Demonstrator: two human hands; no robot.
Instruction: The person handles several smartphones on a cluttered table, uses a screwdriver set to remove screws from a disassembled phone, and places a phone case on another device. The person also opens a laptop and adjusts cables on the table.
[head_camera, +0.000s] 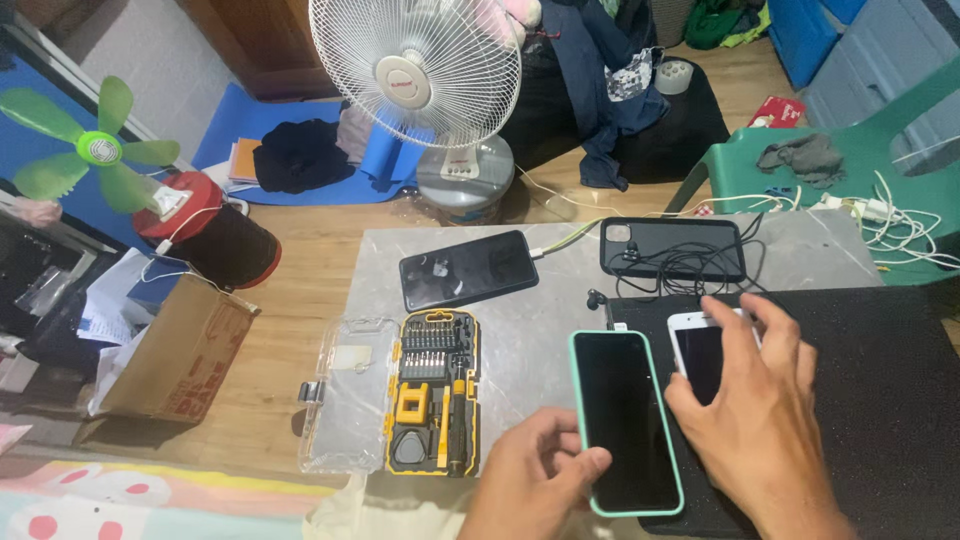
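The phone in a mint-green case (627, 420) lies screen-up on the grey surface (520, 330), its right edge over the black mat (880, 400). The left hand (535, 480) has its grip narrow, thumb pinching the case's lower left edge. Just right of it, the right hand (755, 410) rests flat, fingers spread, on a white phone (695, 345). Left of the left grip sits an open yellow screwdriver kit (432, 395); beyond lie two dark phones.
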